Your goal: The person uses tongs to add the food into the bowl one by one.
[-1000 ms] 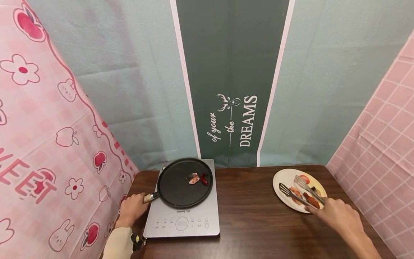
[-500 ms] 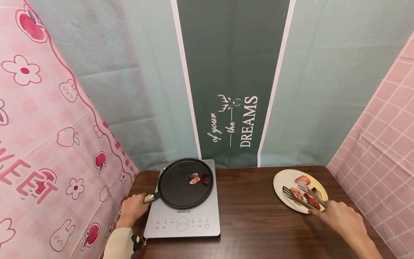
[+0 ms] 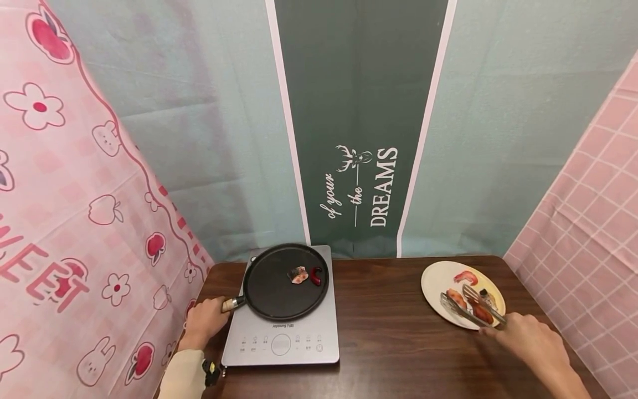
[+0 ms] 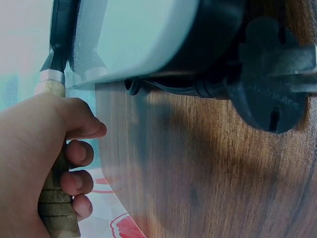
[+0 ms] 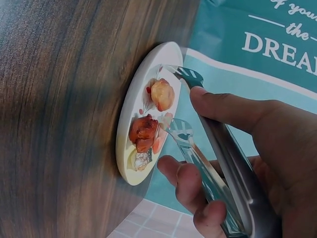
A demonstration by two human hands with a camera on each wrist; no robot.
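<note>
My left hand (image 3: 205,321) grips the wooden handle (image 4: 58,198) of a flat black frying pan (image 3: 279,296). A chili pepper (image 3: 315,276) and a small fish-like piece (image 3: 299,275) lie in the pan. On the right, my right hand (image 3: 530,341) holds slotted metal tongs (image 5: 223,153), thumb on one arm and fingers on the other. The tong ends are spread over the oval plate (image 3: 432,282), near a reddish-brown glazed piece (image 5: 143,130) and a golden round piece (image 5: 162,94). Whether they touch food, I cannot tell. A pink shrimp-like piece (image 3: 466,277) lies farther back.
Under the pan is a silver induction cooker (image 3: 279,354); a dark cord (image 4: 188,89) runs behind it. Brown wood tabletop (image 3: 379,310) lies between cooker and plate. A printed green cloth (image 3: 364,111) hangs behind, with pink cloths at both sides.
My right hand and the tongs have shifted slightly right and toward me, uncovering the pink shrimp-like piece. The left hand and pan stay in place.
</note>
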